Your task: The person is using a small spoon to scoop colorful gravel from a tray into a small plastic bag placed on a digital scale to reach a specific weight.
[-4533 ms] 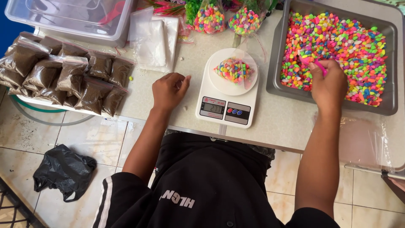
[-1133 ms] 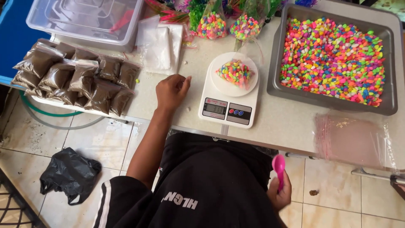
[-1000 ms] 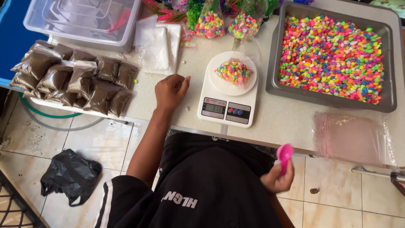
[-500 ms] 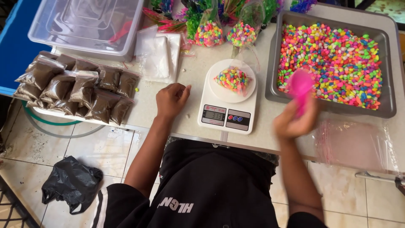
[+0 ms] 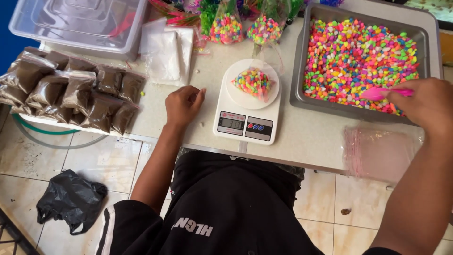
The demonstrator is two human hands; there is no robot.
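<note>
Head view, looking down at a person seated at a pale table [image 5: 306, 137]. Their right hand [image 5: 424, 101] is closed around a pink scoop [image 5: 380, 93], gripping its handle, with the scoop's bowl lying over the near edge of a grey metal tray [image 5: 298, 71]. That tray sits on the right part of the table and is filled with bright multicoloured pebbles [image 5: 358, 52]. The left hand [image 5: 183, 105] rests on the table just left of a white scale [image 5: 247, 106], fingers loosely curled, holding nothing.

On the scale's round platform stands a small clear bag [image 5: 255, 81] partly filled with the same coloured pebbles. Behind the scale, two filled bags [image 5: 245, 29] of pebbles stand near the table's far edge. A stack of empty clear bags [image 5: 380, 152] lies on the table just in front of the tray, below the right hand. To the far left, a cluster of brown bags [image 5: 71, 92] sits on the table, with a clear lidded bin [image 5: 80, 21] behind them. A black plastic bag [image 5: 71, 200] lies on the tiled floor below.
</note>
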